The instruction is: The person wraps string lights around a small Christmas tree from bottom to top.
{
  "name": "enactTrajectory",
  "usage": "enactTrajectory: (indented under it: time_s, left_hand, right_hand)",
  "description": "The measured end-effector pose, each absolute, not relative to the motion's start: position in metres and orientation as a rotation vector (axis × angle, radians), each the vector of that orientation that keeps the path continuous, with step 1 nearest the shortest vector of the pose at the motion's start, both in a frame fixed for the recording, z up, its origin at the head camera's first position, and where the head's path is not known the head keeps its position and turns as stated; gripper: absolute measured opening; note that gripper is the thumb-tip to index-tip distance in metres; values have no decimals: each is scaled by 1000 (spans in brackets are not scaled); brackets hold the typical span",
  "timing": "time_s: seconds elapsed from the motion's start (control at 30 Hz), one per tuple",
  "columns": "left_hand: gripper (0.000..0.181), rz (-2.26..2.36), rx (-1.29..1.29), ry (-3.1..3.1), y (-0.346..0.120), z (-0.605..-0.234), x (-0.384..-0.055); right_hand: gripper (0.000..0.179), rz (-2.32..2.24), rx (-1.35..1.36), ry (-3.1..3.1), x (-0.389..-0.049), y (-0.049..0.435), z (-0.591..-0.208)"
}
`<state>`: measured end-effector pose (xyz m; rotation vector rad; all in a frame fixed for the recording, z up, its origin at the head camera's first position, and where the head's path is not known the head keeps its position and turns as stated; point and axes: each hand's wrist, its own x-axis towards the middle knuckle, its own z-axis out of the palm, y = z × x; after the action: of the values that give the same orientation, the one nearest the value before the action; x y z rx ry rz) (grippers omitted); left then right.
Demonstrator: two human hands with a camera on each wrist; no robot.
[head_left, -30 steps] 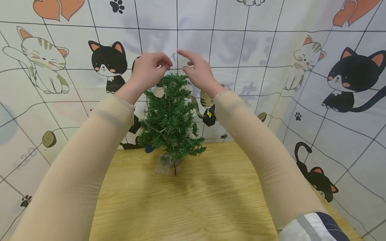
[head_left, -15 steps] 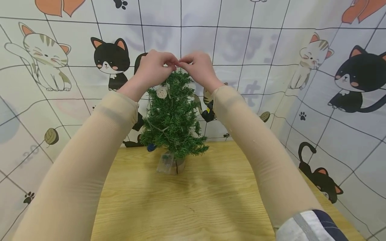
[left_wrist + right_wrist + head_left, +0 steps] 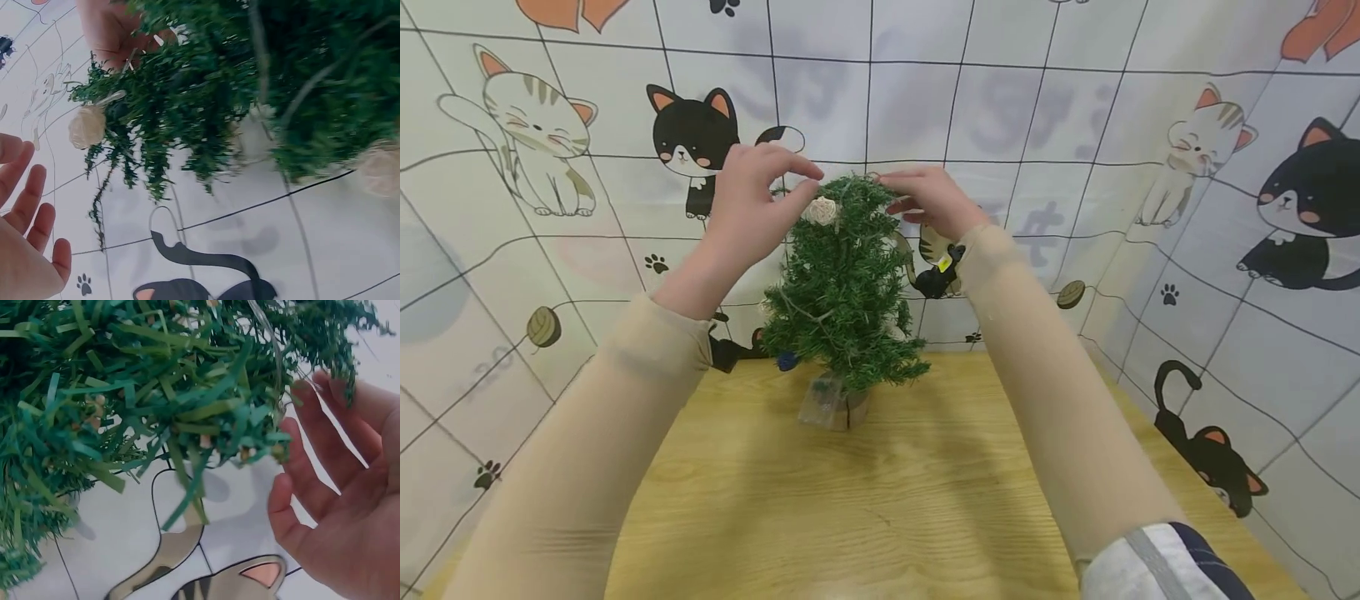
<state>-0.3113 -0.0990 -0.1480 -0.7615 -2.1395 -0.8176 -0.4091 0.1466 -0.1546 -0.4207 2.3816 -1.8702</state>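
Observation:
A small green artificial Christmas tree (image 3: pixel 850 283) stands against the wall, a thin light string (image 3: pixel 315 78) running over its branches. My left hand (image 3: pixel 748 196) is spread beside the treetop, thumb and forefinger apart with nothing between them. Near it, a cream woven ball (image 3: pixel 822 210) hangs on the upper branches. At the treetop's other side is my right hand (image 3: pixel 932 197), fingers loosely extended. In the right wrist view its fingertips (image 3: pixel 304 394) lie right at the tip's greenery and a thin clear wire (image 3: pixel 273 340); the thumb tip is partly hidden by needles.
Under the tree, a clear plastic piece (image 3: pixel 820 404) leans by the base (image 3: pixel 856 408) on the wooden table (image 3: pixel 880 492). A blue ball (image 3: pixel 786 361) hangs low at the left. A cat-printed cloth (image 3: pixel 1000 108) covers the walls behind and beside.
Both hands' fingertips met over the treetop half a second ago. Now they are apart: the left has moved left and opened, the right has lowered to the treetop's right side.

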Motion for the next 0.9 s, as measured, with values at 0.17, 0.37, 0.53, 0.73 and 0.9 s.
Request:
enactTrajectory:
  time_s: [0.17, 0.37, 0.53, 0.73, 0.9]
  left_hand:
    - [17, -873, -787, -2071, -111, -166, -309]
    - [19, -990, -742, -2079, -124, -181, -304]
    - [20, -1061, -737, -2078, -126, -190, -301]
    - [19, -1055, -776, -2046, -126, -198, -302]
    - [19, -1070, -779, -2053, -126, -207, -303]
  right_hand:
    - [30, -2001, -369, 2101, -413, 148, -162]
    - [16, -2072, -382, 1885, -420, 146, -172]
    - [17, -2132, -393, 1742, -423, 145, -179]
    - [38, -2208, -349, 1700, -428, 142, -185]
    - [34, -2110, -347, 1906, -428, 139, -196]
